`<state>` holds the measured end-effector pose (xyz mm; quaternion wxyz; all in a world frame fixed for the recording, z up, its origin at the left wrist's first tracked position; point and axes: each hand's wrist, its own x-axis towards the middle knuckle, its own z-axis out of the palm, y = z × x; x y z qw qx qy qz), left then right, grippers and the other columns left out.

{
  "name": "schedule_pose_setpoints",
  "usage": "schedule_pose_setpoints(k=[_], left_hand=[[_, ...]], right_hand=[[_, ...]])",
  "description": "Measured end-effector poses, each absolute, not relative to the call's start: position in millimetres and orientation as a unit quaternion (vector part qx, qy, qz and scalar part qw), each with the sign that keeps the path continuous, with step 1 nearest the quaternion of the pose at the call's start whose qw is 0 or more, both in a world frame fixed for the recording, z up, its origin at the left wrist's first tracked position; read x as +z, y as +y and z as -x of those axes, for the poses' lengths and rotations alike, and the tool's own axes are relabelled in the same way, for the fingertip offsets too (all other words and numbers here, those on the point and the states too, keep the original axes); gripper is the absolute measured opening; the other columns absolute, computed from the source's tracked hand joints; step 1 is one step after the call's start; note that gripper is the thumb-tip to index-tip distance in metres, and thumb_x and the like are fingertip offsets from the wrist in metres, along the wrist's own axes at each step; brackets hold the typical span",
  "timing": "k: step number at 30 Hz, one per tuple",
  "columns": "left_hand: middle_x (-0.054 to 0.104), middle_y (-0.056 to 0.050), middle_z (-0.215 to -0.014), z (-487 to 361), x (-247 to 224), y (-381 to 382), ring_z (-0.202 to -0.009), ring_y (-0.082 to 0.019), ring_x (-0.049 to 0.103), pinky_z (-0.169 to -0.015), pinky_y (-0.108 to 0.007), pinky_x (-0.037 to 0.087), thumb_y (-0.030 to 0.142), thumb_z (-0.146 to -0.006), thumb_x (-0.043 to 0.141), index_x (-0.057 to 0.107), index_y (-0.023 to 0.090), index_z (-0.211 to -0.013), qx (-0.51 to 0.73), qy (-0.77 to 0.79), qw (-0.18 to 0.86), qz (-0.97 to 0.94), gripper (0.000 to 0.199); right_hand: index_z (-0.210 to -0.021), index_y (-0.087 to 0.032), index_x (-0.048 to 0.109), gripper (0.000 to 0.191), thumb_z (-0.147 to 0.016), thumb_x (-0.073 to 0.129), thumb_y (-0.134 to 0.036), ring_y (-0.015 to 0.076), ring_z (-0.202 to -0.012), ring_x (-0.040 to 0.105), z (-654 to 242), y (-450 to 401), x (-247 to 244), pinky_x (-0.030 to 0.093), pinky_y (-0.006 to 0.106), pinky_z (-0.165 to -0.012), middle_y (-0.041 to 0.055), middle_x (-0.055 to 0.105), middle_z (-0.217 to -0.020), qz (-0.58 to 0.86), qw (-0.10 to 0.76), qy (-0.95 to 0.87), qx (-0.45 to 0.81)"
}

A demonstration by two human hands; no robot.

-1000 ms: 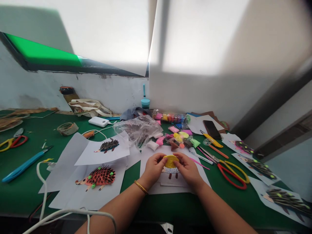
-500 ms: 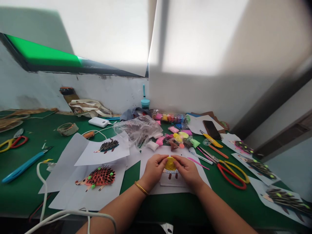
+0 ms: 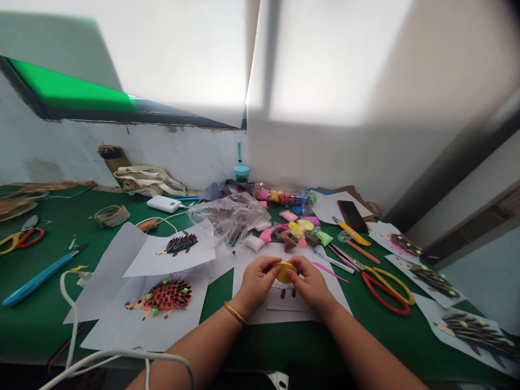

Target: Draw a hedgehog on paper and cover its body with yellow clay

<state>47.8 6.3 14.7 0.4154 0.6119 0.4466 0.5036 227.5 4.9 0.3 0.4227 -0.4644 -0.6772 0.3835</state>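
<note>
A flattened yellow clay piece is pinched between both hands, above a white sheet. My left hand, with a gold bangle at the wrist, grips its left edge between thumb and fingers. On the opposite edge, my right hand holds it the same way. Beneath the clay, part of a drawing with two brown legs shows; the hands and clay cover its upper part. Several small clay packets lie just beyond the sheet.
Red-and-yellow scissors, a yellow cutter and a phone lie to the right. Hedgehog pictures lie on the left, near a white cable and a blue cutter. Crumpled plastic lies behind.
The yellow piece has tilted and now shows a narrower face. Both hands have shifted very slightly, keeping their hold on it.
</note>
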Motion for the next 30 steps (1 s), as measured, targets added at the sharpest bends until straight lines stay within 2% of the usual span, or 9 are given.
schedule_pose_setpoints(k=[3,4,7,9,15,18,22,26,30], left_hand=[[0.068,-0.004,-0.092,-48.5,14.2,5.5,-0.082,-0.018,0.064,-0.077,-0.032,0.054,0.031,-0.08,0.066,0.065,0.02,-0.115,0.5,0.442,0.443,-0.598,0.037],[0.068,-0.004,-0.091,-48.8,13.9,5.7,-0.081,-0.018,0.064,-0.075,-0.031,0.054,0.032,-0.08,0.066,0.065,0.019,-0.115,0.497,0.443,0.452,-0.594,0.037],[0.067,-0.003,-0.084,-49.2,14.0,7.0,-0.079,-0.018,0.063,-0.071,-0.03,0.053,0.036,-0.079,0.067,0.067,0.018,-0.093,0.487,0.452,0.458,-0.59,0.023],[0.067,-0.003,-0.081,-49.3,14.5,7.5,-0.077,-0.019,0.063,-0.071,-0.03,0.053,0.039,-0.079,0.066,0.066,0.017,-0.083,0.489,0.453,0.461,-0.586,0.022],[0.066,-0.002,-0.086,-50.7,8.5,8.5,-0.077,-0.017,0.063,-0.069,-0.03,0.053,0.038,-0.077,0.069,0.059,0.019,-0.112,0.489,0.413,0.525,-0.56,0.042],[0.067,-0.004,-0.09,-50.5,4.4,10.1,-0.083,-0.019,0.064,-0.075,-0.031,0.053,0.031,-0.073,0.071,0.062,0.017,-0.104,0.483,0.419,0.518,-0.567,0.035],[0.066,-0.004,-0.091,-49.1,4.2,10.9,-0.082,-0.018,0.063,-0.072,-0.03,0.052,0.026,-0.075,0.068,0.063,0.017,-0.101,0.49,0.443,0.482,-0.576,0.028],[0.065,-0.003,-0.087,-49.9,7.7,10.1,-0.081,-0.018,0.063,-0.072,-0.03,0.052,0.028,-0.076,0.068,0.058,0.017,-0.112,0.514,0.41,0.524,-0.541,0.039],[0.064,-0.002,-0.089,-51.2,10.2,9.6,-0.08,-0.018,0.064,-0.066,-0.028,0.052,0.025,-0.071,0.073,0.052,0.019,-0.12,0.505,0.39,0.573,-0.514,0.054]], right_hand=[[-0.106,-0.021,0.058,0.027,-0.091,0.053,-0.042,0.0204,-0.083,0.065,-227.4,4.5,1.9,0.055,0.033,-0.071,0.0054,0.066,-0.095,0.462,0.439,-0.686,0.352],[-0.107,-0.021,0.058,0.027,-0.091,0.052,-0.042,0.0206,-0.084,0.065,-227.3,4.5,2.4,0.055,0.033,-0.072,0.0056,0.066,-0.096,0.461,0.442,-0.684,0.354],[-0.105,-0.022,0.058,0.027,-0.091,0.051,-0.044,0.0195,-0.075,0.064,-227.0,4.6,2.3,0.055,0.031,-0.062,0.0049,0.065,-0.091,0.461,0.44,-0.672,0.376],[-0.102,-0.021,0.059,0.028,-0.091,0.051,-0.045,0.0194,-0.073,0.063,-226.9,5.2,0.6,0.054,0.031,-0.061,0.0044,0.064,-0.087,0.462,0.444,-0.669,0.376],[-0.104,-0.021,0.059,0.031,-0.093,0.048,-0.048,0.0213,-0.082,0.065,-228.1,6.1,-1.1,0.054,0.032,-0.069,0.0062,0.067,-0.092,0.467,0.443,-0.672,0.366],[-0.107,-0.021,0.059,0.031,-0.093,0.047,-0.046,0.0216,-0.086,0.066,-227.3,4.6,1.3,0.054,0.032,-0.074,0.0064,0.068,-0.097,0.459,0.438,-0.676,0.375],[-0.118,-0.022,0.055,0.035,-0.088,0.057,-0.042,0.0224,-0.091,0.066,-225.2,4.2,-0.4,0.055,0.035,-0.078,0.007,0.067,-0.105,0.448,0.434,-0.674,0.395],[-0.121,-0.022,0.052,0.038,-0.088,0.058,-0.041,0.0234,-0.096,0.066,-226.2,7.5,-6.3,0.055,0.038,-0.083,0.0076,0.066,-0.108,0.463,0.451,-0.652,0.396],[-0.121,-0.022,0.052,0.038,-0.088,0.058,-0.041,0.0251,-0.104,0.064,-228.6,10.7,-9.4,0.054,0.04,-0.088,0.01,0.064,-0.115,0.448,0.478,-0.636,0.409]])
